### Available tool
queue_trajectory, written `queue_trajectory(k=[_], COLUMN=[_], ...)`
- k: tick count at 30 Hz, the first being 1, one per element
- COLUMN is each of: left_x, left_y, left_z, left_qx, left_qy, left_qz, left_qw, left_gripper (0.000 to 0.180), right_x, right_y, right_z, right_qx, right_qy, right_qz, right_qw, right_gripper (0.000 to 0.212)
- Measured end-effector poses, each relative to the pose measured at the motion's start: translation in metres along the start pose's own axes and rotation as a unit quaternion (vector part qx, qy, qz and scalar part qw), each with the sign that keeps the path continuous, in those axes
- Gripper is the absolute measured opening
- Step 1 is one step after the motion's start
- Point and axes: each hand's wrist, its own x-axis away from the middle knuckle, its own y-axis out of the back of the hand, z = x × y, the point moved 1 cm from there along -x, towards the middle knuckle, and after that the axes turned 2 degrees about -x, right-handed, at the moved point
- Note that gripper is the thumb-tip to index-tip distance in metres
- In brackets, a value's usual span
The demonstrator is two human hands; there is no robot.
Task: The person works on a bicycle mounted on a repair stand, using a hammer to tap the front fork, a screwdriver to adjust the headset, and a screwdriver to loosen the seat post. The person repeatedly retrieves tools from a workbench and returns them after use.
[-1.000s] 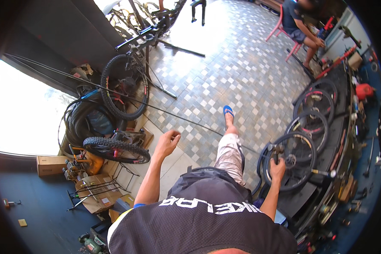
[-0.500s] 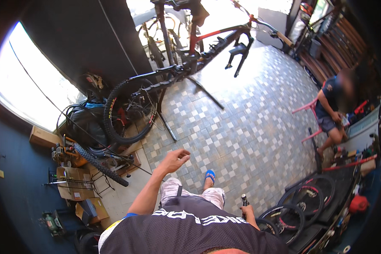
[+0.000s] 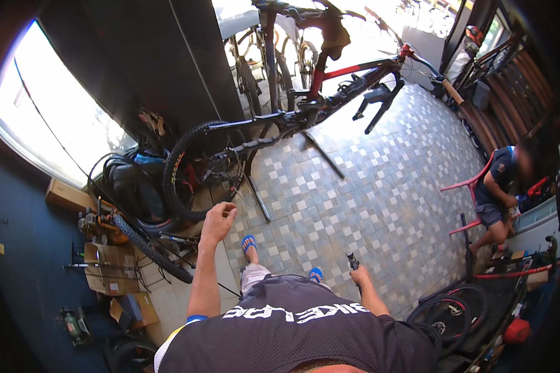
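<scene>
My left hand [image 3: 218,221] is raised ahead of me on the left, with its fingers loosely bent and nothing visible in them. It appears nearest the rear wheel of a bicycle frame [image 3: 336,73], black and red, held up on a stand [image 3: 266,62]. The rear wheel [image 3: 173,177] has a black knobby tyre. Low on my right side, my right hand [image 3: 361,274] is closed around a slim black tool [image 3: 353,261] with a shiny end. The tool's exact kind cannot be made out, and part of it is hidden by the fingers.
Stand legs [image 3: 259,199] reach across the tiled floor [image 3: 379,211]. Cardboard boxes [image 3: 109,267] and a loose tyre [image 3: 149,248] lie left. On the right are bicycle wheels [image 3: 457,308] and a person [image 3: 501,186] on a pink chair [image 3: 466,186]. More bicycles [image 3: 249,81] stand behind.
The bicycle and stand have shifted right in view as I moved. My left hand has gone left and up, my right hand forward with the tool. Both sandalled feet now show.
</scene>
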Motion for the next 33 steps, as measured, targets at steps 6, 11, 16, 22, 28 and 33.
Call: queue_trajectory(k=[6,11,16,22,28,33], left_x=[-0.128,-0.215,-0.320,-0.427,-0.465,-0.492], left_y=[0.086,0.114,0.077,-0.018,-0.070,-0.085], left_z=[0.039,0.050,0.022,0.026,0.046,0.025], left_qx=[0.031,0.070,0.056,-0.163,-0.265,-0.228], left_qy=[-0.054,-0.089,-0.170,-0.188,-0.227,-0.337], left_qz=[-0.031,0.010,0.053,0.128,0.164,0.205], left_qw=[0.998,0.993,0.983,0.960,0.923,0.890], left_gripper=[0.022,0.019,0.021,0.035,0.040,0.024], right_x=[-0.002,0.029,0.059,0.027,0.008,0.003], right_y=[-0.057,-0.084,-0.090,-0.094,-0.085,-0.077], right_z=[0.116,0.193,0.263,0.324,0.386,0.418], right_qx=[0.031,0.006,-0.073,-0.237,-0.424,-0.535], right_qy=[-0.025,-0.063,-0.054,-0.013,0.013,0.004], right_qz=[-0.036,0.014,0.005,-0.019,-0.062,-0.057], right_qw=[0.999,0.998,0.996,0.971,0.903,0.843], right_gripper=[0.033,0.029,0.035,0.039,0.034,0.027])
